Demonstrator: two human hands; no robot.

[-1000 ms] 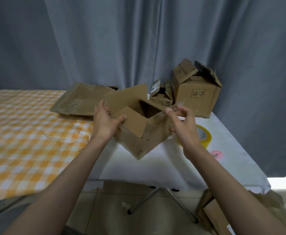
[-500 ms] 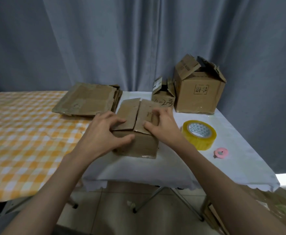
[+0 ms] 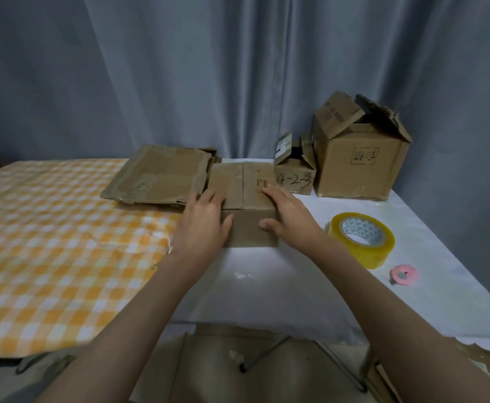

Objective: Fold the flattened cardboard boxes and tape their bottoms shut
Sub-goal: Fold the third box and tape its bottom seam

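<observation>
The small brown cardboard box (image 3: 245, 205) sits at frame centre on the white table (image 3: 296, 286), its folded flaps up, their seam running away from the viewer. The left hand (image 3: 206, 225) and right hand (image 3: 289, 218) press flat on the flaps, thumbs on the near wall, gripping nothing. The yellow tape roll (image 3: 361, 238) lies just right, nearer the right hand.
</observation>
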